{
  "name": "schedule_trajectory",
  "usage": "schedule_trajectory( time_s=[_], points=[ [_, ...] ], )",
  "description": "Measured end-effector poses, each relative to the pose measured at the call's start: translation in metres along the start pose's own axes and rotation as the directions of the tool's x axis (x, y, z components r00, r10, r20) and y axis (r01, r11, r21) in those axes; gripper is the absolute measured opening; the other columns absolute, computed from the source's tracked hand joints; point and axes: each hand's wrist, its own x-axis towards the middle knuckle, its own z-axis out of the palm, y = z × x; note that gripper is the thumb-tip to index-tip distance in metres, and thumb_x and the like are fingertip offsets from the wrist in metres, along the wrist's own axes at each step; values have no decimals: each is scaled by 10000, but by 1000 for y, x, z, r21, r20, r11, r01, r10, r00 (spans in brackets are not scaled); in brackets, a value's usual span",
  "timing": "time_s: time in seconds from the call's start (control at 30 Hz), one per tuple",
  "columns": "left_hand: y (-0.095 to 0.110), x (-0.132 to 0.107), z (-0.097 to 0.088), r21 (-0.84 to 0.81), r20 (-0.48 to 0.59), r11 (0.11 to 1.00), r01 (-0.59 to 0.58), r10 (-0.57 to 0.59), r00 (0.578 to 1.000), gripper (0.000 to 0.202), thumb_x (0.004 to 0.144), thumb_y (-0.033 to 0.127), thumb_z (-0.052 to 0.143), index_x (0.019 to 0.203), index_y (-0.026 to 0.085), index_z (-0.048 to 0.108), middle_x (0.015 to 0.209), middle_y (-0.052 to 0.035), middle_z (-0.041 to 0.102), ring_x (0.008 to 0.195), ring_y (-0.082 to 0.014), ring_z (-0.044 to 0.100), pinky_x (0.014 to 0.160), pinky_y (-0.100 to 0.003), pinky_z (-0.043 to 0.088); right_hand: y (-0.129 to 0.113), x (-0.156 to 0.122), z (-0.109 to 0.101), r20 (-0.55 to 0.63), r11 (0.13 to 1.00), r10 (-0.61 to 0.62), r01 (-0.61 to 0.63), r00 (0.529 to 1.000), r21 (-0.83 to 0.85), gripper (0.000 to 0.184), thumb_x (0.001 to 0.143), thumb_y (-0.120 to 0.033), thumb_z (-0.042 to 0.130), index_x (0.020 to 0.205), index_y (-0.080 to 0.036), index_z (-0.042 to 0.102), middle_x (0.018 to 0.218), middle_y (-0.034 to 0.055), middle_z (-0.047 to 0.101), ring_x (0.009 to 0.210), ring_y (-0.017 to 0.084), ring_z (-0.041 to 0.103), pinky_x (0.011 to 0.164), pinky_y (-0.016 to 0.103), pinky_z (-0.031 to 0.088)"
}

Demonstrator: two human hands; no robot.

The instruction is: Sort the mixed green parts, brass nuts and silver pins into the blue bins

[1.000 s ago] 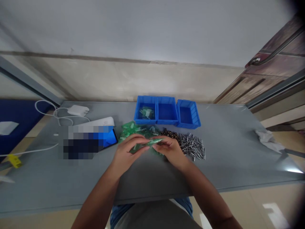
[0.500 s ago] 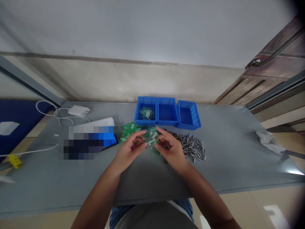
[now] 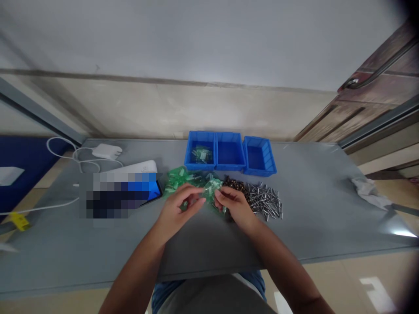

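Between my hands is a small clear green-tinted plastic bag (image 3: pixel 210 187) with small pale parts in it. My left hand (image 3: pixel 181 207) has its thumb and forefinger at the bag's left edge, pinching it. My right hand (image 3: pixel 236 204) is closed, its thumb and fingertips pressed together on the bag's right side. Just right of my right hand lie a heap of dark brownish metal parts (image 3: pixel 238 185) and a heap of silver metal pins (image 3: pixel 266 201). More green plastic bags (image 3: pixel 178 178) lie beyond my left hand.
Three blue bins stand at the back: the left bin (image 3: pixel 189 152) holds small bags, beside the middle bin (image 3: pixel 229 166) and the right bin (image 3: pixel 271 159). A phone (image 3: pixel 153 192), white device (image 3: pixel 147 167), charger (image 3: pixel 107 151) and cables lie left. Crumpled white material (image 3: pixel 369 192) lies far right.
My right hand's fingers have drawn together and turned inward at the bag. The bag has tilted and bunched up. My left hand has dropped slightly, its fingers closer together.
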Motion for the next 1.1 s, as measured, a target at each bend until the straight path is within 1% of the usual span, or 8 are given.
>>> schedule_trajectory(
  time_s=[0.13,0.23,0.37,0.6,0.73,0.9,0.97,1.1],
  points=[
    [1,2,1,-58,42,979,193,-191,981,176,857,286,427,761,167,515,666,9,486,591,-97,463,548,-212,391,1,-3,1,-138,974,-153,126,979,-186,223,726,-349,581,584,-182,545,573,-23,451,550,97,424,530,235,368],
    [-2,2,3,-219,124,918,329,-308,943,260,877,322,365,692,164,456,597,28,468,515,-87,453,504,-211,390,-1,-8,3,-101,950,-233,203,967,-237,129,720,-307,596,798,-205,609,700,4,537,626,121,480,591,254,413],
    [-5,2,4,-385,139,797,465,-448,883,278,847,381,405,671,166,423,552,41,442,449,-86,442,391,-191,358,-1,-13,5,-58,936,-269,247,962,-249,547,750,-228,554,1266,-273,377,872,33,581,699,141,527,646,281,459],
    [1,1,3,-422,228,758,497,-442,868,297,847,422,389,712,162,437,572,48,409,424,-65,395,350,-161,312,5,-5,4,-136,819,-384,269,913,-507,253,756,-200,553,976,-291,639,982,55,560,920,188,523,741,322,465],
    [2,0,3,-363,208,829,426,-374,904,287,873,415,341,828,165,472,581,49,398,437,-64,378,379,-165,312,-16,-18,3,-297,774,-515,288,804,-564,188,775,-192,539,903,-250,665,911,43,595,863,165,564,756,316,472],
    [1,-1,-1,-265,225,886,382,-328,917,284,891,383,317,847,157,484,608,36,436,453,-62,373,426,-180,302,-63,-32,8,-417,622,-767,407,487,-669,285,764,-138,548,996,-287,620,923,11,600,814,144,575,701,290,474],
    [0,-1,-3,-221,214,901,373,-328,920,285,892,380,310,852,159,485,619,31,443,473,-72,386,438,-187,307,-75,-17,13,-371,546,-821,408,434,-731,304,769,-141,542,1030,-286,600,942,15,594,821,146,568,727,305,463],
    [-4,0,-3,-52,133,952,302,-293,947,240,878,357,361,832,163,495,636,20,458,538,-96,425,478,-198,329,-71,28,17,-143,439,-764,344,629,-830,337,785,-235,519,1121,-211,537,1029,70,585,966,214,511,820,389,416]
  ],
)
